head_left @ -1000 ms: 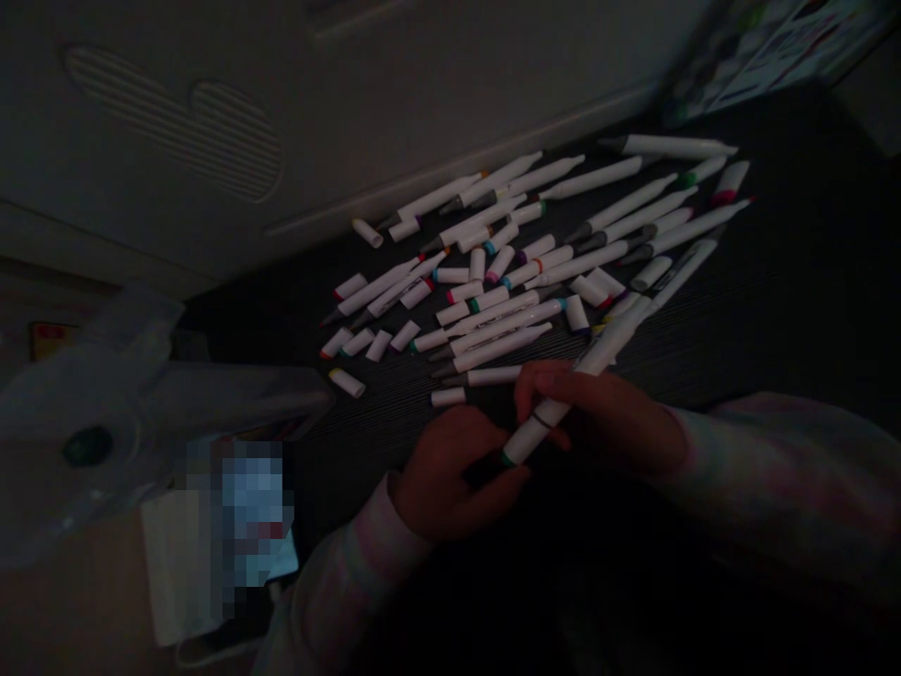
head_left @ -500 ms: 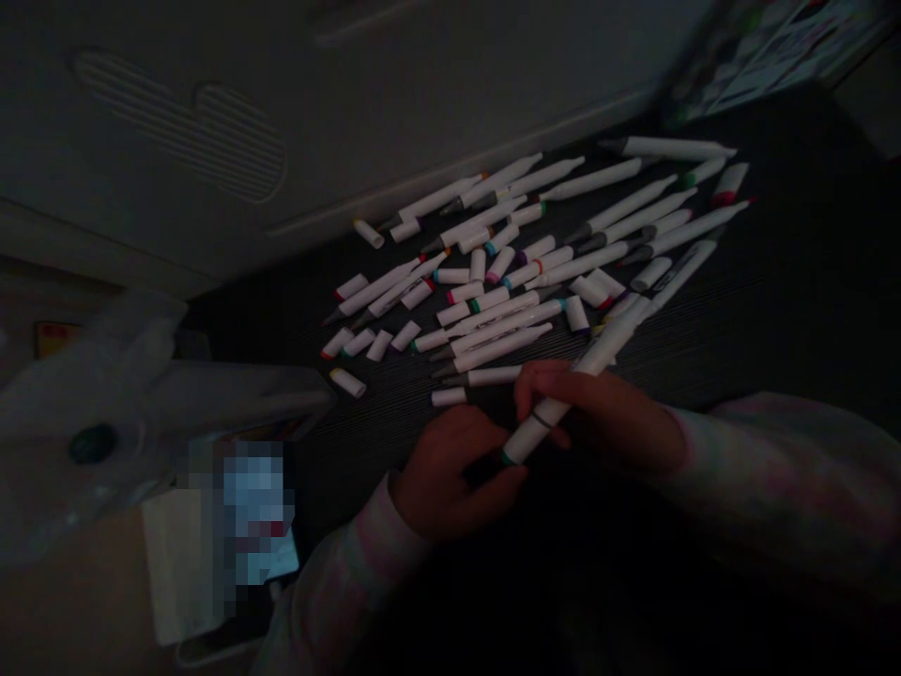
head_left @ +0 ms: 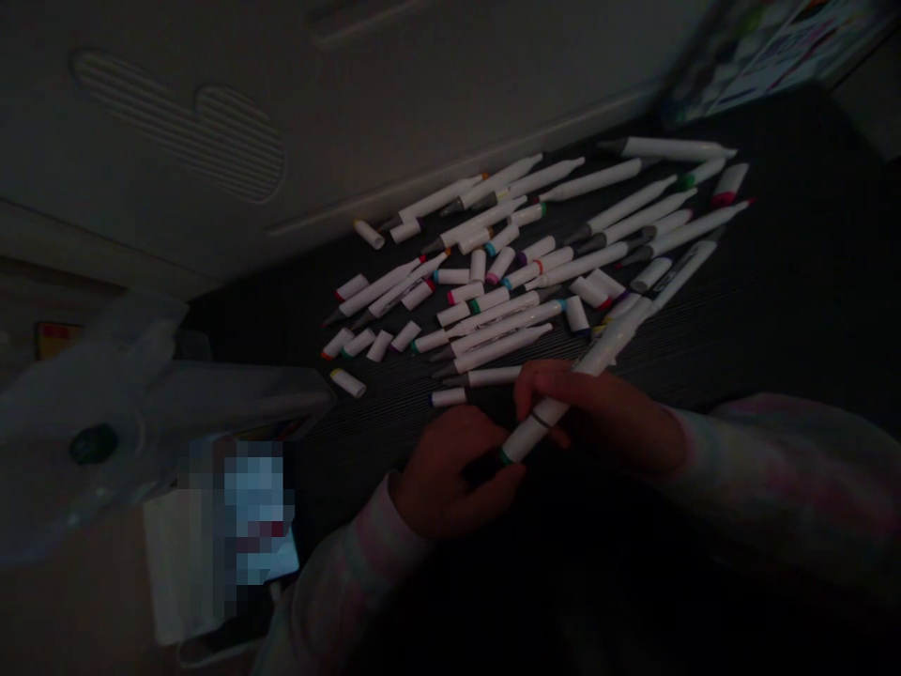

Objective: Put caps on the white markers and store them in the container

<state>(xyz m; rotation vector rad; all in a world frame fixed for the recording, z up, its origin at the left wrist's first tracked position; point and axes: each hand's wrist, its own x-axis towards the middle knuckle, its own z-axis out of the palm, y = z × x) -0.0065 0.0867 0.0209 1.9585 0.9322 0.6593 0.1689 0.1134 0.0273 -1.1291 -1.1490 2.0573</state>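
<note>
A white marker (head_left: 602, 347) slants across my right hand (head_left: 598, 404), whose fingers and thumb are closed around its barrel. At its lower end sits a cap (head_left: 526, 441) with a green end and a dark seam above it. My left hand (head_left: 457, 474) pinches that green end between its thumb and curled fingers; part of the grip lies in shadow. Just beyond both hands, many uncapped white markers (head_left: 507, 329) with grey tip sections lie on the dark surface. Loose white caps with coloured ends, such as a blue-ended cap (head_left: 449, 397), are scattered among them.
A pale panel (head_left: 422, 103) with a moulded relief rises behind the markers. At the left are a clear plastic bag (head_left: 127, 432) and a lit, blurred-out screen (head_left: 257, 512). A colourful printed package (head_left: 767, 56) stands at the back right on the dark surface (head_left: 788, 282).
</note>
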